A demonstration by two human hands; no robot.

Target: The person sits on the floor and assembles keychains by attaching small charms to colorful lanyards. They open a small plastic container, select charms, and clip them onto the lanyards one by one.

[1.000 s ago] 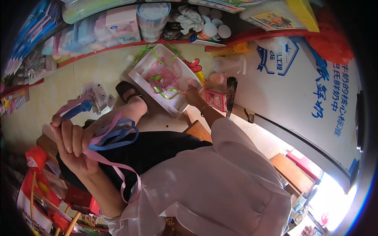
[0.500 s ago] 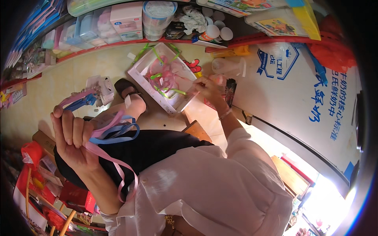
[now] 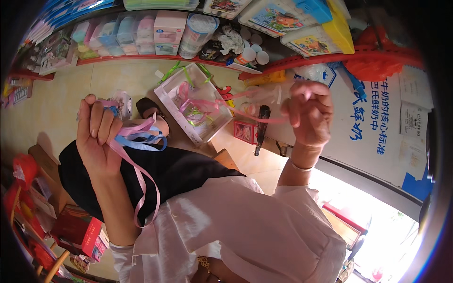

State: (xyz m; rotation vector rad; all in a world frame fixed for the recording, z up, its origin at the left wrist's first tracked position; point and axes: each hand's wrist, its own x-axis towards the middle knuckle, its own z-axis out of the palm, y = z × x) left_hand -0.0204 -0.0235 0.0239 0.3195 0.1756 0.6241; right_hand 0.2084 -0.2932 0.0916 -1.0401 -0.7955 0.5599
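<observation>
Shelves (image 3: 155,59) with red edging run across the top of the head view, packed with pastel plastic boxes (image 3: 127,33), a round tub (image 3: 198,28), small white balls (image 3: 252,52) and colourful picture-book packs (image 3: 283,16). Below them lies a pale tiled floor (image 3: 47,108), bending with the lens. On it sits a white-rimmed clear box (image 3: 191,106) holding loops of pink and green ribbon, with a small red carton (image 3: 245,131) just beside it. To the right stands a white panel with blue lettering (image 3: 373,122), and bright daylight floods the lower right corner. Red packages (image 3: 78,231) crowd the lower left. The person wears a white shirt and dark trousers.

The left hand (image 3: 96,137) is raised and closed around a bundle of pink and blue ribbons (image 3: 139,139); one pink tail hangs down past the forearm. The right hand (image 3: 306,113) is lifted well apart from the left, fingers pinched shut on a thin pink ribbon (image 3: 236,106) that stretches from it back towards the clear box.

Compared with half a second ago, the right hand has risen from just beside the box and swung out to the right, drawing the pink ribbon taut above the box. The left hand keeps its grip on the bundle and sits slightly higher in view.
</observation>
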